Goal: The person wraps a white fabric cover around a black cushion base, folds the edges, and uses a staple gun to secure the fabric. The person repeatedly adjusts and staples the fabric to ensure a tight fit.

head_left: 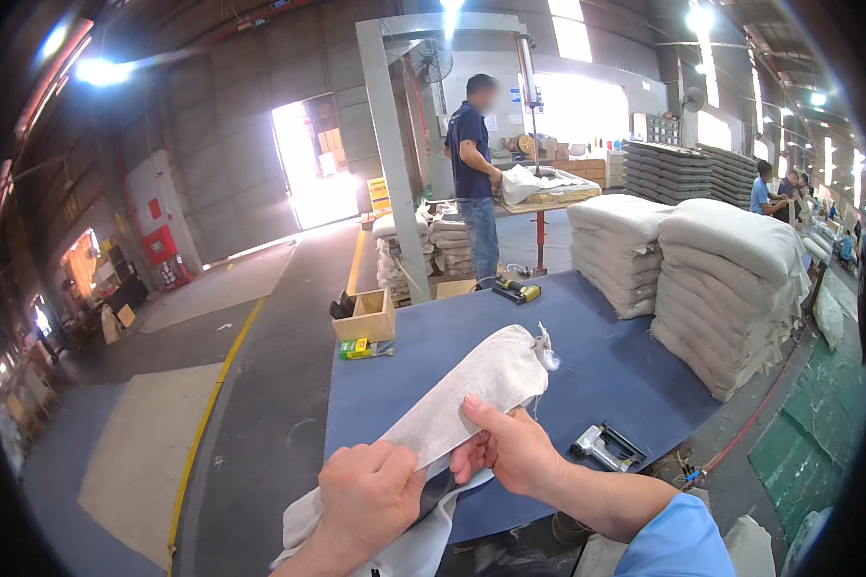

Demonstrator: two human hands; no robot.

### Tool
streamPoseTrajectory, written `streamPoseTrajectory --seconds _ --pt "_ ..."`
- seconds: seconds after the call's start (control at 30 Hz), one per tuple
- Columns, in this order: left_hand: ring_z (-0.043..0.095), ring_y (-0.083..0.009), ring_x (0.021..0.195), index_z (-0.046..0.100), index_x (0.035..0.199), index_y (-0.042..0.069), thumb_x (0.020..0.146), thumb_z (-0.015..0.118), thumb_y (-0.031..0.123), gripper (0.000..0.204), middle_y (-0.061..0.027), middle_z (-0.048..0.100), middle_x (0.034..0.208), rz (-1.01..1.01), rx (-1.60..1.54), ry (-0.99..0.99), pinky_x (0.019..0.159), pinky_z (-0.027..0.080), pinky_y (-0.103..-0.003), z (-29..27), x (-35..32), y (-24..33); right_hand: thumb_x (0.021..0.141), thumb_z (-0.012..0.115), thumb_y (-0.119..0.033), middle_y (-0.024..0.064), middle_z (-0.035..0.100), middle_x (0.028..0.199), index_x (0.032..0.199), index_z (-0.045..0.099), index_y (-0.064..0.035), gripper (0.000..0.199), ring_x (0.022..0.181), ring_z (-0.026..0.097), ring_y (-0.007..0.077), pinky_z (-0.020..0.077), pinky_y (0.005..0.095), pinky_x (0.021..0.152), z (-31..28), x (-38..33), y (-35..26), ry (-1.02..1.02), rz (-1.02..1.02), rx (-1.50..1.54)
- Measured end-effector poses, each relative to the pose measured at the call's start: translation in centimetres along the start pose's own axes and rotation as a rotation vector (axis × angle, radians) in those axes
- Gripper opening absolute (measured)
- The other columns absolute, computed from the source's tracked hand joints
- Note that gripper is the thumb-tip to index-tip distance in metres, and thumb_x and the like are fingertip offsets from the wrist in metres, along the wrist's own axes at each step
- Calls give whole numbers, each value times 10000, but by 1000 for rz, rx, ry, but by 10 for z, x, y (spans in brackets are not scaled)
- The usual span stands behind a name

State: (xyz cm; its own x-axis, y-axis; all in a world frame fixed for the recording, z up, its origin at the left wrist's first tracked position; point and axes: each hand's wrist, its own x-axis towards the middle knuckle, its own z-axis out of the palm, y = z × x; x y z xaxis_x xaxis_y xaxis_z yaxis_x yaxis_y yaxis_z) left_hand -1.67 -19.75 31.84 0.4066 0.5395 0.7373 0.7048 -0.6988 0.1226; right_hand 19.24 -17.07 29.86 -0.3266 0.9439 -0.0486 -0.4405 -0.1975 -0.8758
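Left grip clutches beige cloth; right grip, nearer its far end, pinches the edge (long axis slanting away rightward).

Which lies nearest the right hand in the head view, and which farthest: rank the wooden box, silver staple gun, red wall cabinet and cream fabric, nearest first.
From the right hand:
1. Cream fabric: touching it.
2. Silver staple gun: to its right, on the table.
3. Wooden box: ahead-left, near the table's far edge.
4. Red wall cabinet: far left, beyond the table.
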Motion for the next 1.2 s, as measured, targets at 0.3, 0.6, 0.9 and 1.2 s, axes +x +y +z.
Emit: streamPoseTrajectory --seconds 0.3,0.6,0.9,1.2 --pt "526 -239 543 519 638 123 678 773 156 260 -27 467 617 135 102 -52 519 354 -378 2 -4 -2 1030 373 -691 166 704 778 1051 656 34 778 626 696 235 578 341 607 -3 13 -51 -129 352 -308" --pt "578 -257 675 524 856 119 695 800 211 333 -76 536 780 141 149 -131 588 400 -395 0 -8 8 1029 463 -640 143 692 728 1004 684 35 710 628 684 199 569 313 616 4 5 -51 -65 311 -479" --pt "662 -356 834 554 1365 71 736 825 295 720 -151 627 930 -115 182 -258 689 520 -437 -28 -5 21 1077 453 -519 66 655 683 1023 681 -31 541 606 649 141 538 275 606 -7 0 -16 -121 47 -474" --pt "640 -417 941 303 1575 75 823 762 267 901 -221 595 1075 -264 103 -604 777 526 -492 -60 15 51 1063 418 -608 52 631 649 1043 680 -22 642 606 635 123 515 263 610 -7 -22 -25 -199 -73 -443"
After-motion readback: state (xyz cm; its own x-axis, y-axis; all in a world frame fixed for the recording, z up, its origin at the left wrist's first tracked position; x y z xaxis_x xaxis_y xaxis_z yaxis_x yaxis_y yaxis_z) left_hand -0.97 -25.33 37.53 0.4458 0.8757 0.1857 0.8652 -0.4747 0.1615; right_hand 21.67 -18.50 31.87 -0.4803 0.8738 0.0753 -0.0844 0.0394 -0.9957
